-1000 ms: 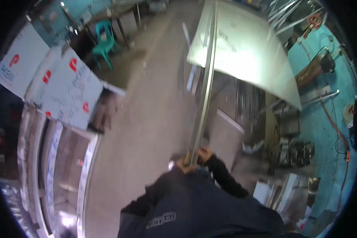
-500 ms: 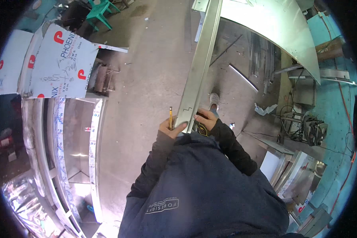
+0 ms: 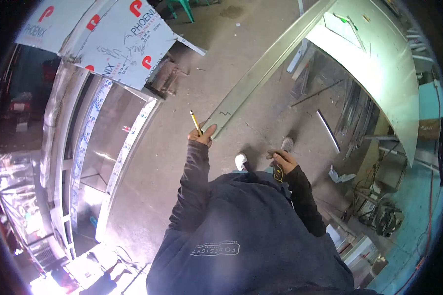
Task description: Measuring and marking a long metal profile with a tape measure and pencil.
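A long metal channel [image 3: 258, 83] runs from my left hand toward the far right, with a dark zigzag line marked near its close end. My left hand [image 3: 202, 136] grips that end, thumb on top, and a yellow pencil [image 3: 195, 121] sticks up from between its fingers. My right hand [image 3: 284, 161] is apart from the channel, in front of my body. Its fingers are curled round a black and yellow tape measure [image 3: 278, 173]. Something small and dark shows at its fingertips, too unclear to name.
A large shiny metal sheet [image 3: 379, 64] lies at the far right, beside the channel. Film-covered metal panels [image 3: 118, 44] and a frame [image 3: 128, 132] stand at left. Loose metal bars [image 3: 328, 130] lie on the floor at right, near a machine with cables [image 3: 374, 209].
My right hand has come off the channel and moved right with the tape measure. The channel now slants more to the right, its near end shifted left in my left hand. My view has turned.
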Demonstrator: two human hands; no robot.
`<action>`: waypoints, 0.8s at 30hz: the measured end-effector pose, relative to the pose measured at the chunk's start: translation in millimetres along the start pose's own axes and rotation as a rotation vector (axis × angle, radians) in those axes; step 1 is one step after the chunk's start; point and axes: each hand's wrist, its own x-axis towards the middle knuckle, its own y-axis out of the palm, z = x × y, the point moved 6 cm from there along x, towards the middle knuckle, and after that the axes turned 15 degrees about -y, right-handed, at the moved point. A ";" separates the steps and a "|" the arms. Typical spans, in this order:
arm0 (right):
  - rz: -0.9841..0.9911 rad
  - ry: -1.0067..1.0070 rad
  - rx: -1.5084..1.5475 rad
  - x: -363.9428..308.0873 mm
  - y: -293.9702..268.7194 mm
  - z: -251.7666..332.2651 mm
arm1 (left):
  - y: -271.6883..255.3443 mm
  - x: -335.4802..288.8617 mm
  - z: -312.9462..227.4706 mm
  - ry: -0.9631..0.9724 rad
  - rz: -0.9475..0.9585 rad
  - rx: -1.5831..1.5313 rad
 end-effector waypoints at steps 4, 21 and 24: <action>-0.065 0.074 -0.041 7.5 -22.3 -7.8 | 2.6 -14.5 -17.6 0.075 -0.067 -0.009; 0.363 0.285 -0.464 146.5 -150.3 -15.5 | 32.3 -83.0 -48.5 0.387 -0.409 0.009; 0.558 0.231 -0.558 164.1 -141.9 1.6 | 43.5 -107.9 -60.1 0.410 -0.454 -0.074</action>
